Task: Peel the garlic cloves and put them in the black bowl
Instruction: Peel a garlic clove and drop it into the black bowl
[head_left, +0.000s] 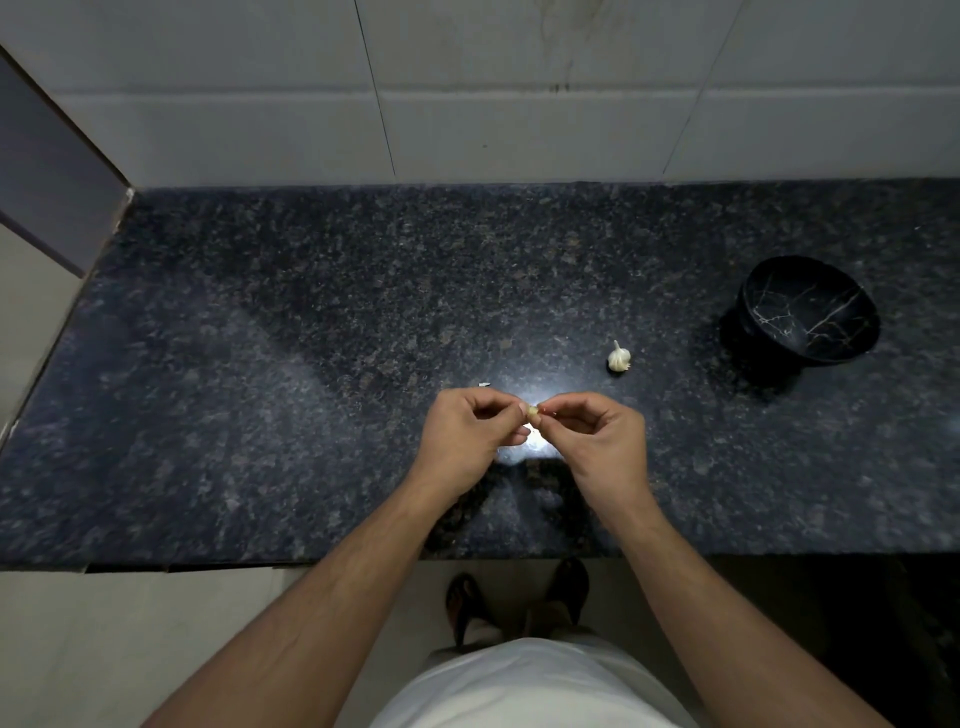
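Two hands meet above the granite counter (260, 364), well left of the black bowl (810, 312). Left hand (467, 436) pinches a garlic clove (533, 411) with curled fingers; right hand (597, 441) pinches the clove's other end. Between hands and bowl lies a garlic bulb (618, 357).
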